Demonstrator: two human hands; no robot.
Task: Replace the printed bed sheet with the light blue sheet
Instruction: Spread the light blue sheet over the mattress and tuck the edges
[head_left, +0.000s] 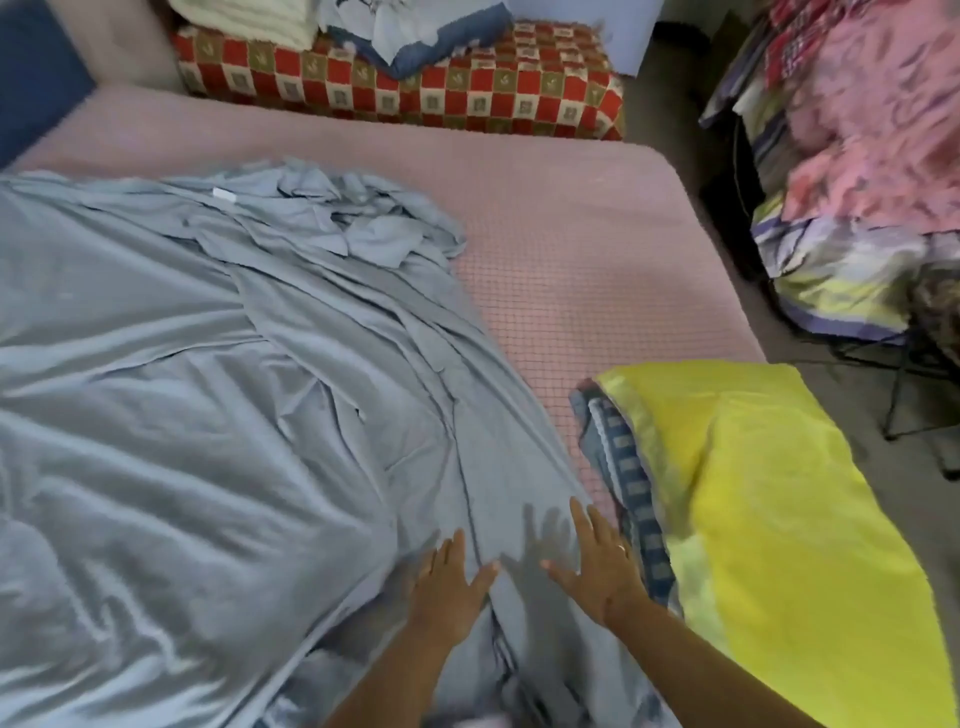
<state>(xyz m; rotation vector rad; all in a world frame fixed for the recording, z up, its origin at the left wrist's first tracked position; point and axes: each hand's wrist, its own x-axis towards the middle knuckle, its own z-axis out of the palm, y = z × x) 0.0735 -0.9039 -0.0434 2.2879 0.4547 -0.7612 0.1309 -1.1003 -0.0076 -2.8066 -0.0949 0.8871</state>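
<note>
light blue sheet (208, 389), rumpled, half-spread, wrinkled

A pink grid-patterned mattress (597, 249) lies bare on its right half. At its near right corner rests a yellow pillow (779, 493) over a blue checked cloth (631, 483). Along the far edge sits a red-and-cream checked cushion (467, 93), carrying folded white towels (249, 21) and a blue fabric bundle (415, 36). Far right, across the grey floor (685, 130), patterned fabrics (872, 156) are heaped on a black metal frame (904, 384).
</note>
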